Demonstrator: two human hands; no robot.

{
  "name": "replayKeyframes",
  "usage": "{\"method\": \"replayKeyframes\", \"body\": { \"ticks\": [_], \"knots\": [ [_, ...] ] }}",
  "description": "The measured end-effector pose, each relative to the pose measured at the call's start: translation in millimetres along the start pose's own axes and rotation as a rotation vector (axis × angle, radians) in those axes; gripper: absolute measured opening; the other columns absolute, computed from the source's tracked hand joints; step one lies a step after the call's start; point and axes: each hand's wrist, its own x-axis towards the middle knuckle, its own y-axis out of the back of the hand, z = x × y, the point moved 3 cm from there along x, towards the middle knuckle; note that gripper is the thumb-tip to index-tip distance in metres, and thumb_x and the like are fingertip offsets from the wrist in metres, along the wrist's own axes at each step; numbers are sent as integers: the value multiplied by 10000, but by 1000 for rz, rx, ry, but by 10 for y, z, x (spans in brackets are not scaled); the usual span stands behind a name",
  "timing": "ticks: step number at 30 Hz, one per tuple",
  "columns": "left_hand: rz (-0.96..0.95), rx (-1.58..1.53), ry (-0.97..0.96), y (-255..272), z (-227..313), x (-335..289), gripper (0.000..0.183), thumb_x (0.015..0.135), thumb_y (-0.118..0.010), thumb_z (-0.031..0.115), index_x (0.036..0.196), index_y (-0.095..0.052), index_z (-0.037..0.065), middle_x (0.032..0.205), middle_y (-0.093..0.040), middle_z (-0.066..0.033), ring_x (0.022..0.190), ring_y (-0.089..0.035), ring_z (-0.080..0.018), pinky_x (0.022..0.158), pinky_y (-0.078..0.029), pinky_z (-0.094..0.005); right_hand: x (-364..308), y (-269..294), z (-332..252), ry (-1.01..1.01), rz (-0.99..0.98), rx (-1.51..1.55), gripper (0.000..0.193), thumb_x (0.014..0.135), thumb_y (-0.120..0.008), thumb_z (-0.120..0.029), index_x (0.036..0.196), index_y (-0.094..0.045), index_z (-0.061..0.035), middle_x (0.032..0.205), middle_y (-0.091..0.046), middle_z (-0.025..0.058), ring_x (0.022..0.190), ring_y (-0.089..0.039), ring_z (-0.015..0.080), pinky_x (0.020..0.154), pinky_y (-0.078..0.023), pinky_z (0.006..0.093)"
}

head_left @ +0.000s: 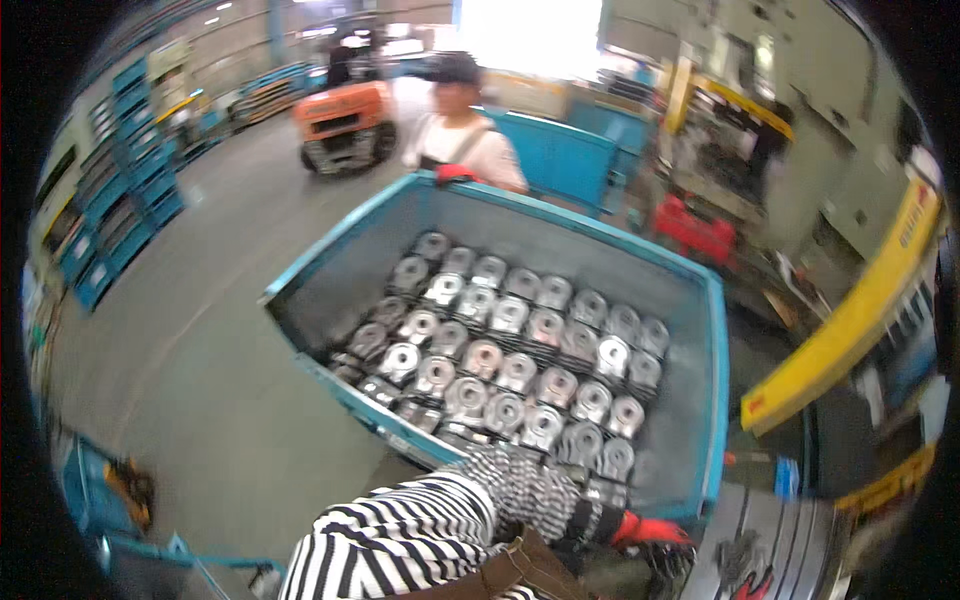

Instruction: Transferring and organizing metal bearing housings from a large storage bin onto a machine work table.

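Observation:
A large blue metal bin (722,400) stands tilted across the view in front of me. Inside lie rows of stacked silver metal parts (505,412), each with a round hole. My left arm, in a black-and-white striped sleeve, reaches along the bin's near side. My left hand (652,536), in a red and dark glove, is by the bin's near right corner; blur hides whether its fingers grip the rim. At the lower edge, over a grey slatted surface, a grey and red glove seems to be my right hand (748,572); its fingers are unclear.
Across the bin a co-worker (470,150) has a red-gloved hand on the far rim. Behind is an orange forklift (345,125). Blue crates (130,190) are stacked at left. A yellow guard bar (850,310) and machinery stand at right. A blue cart (170,555) is at lower left.

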Motion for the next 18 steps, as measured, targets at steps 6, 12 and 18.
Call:
{"method": "replayKeyframes", "body": {
  "ticks": [6, 12, 18],
  "knots": [
    [-429, -140, 290, -97, 23, 117, 408, 864, -442, 310, 1104, -504, -14, 1104, -533, -146, 1006, -518, -231, 868, -398, -317, -1527, 1232, 97, -682, 53, 161, 372, 828, -471, -68, 1194, -437, -10, 1029, -567, 91, 876, -551, 192, 775, -427, 290],
    [-629, -132, 675, -783, -867, 424, 270, 896, -414, 176, 1054, -525, -13, 987, -555, -106, 867, -568, -200, 798, -458, -334, -4418, 2626, -1178, -1107, 885, -152, 336, 827, -450, -60, 1159, -462, -6, 1020, -563, 96, 840, -551, 149, 736, -439, 267],
    [-945, -178, 688, -1612, -1315, 263, 319, 869, -483, 220, 1091, -501, -8, 940, -553, -102, 863, -560, -199, 797, -462, -374, -7003, 2119, -3060, -1453, 1456, -431, 285, 816, -509, -164, 1008, -548, 43, 944, -594, 131, 775, -553, 192, 674, -447, 312]
  ]
}}
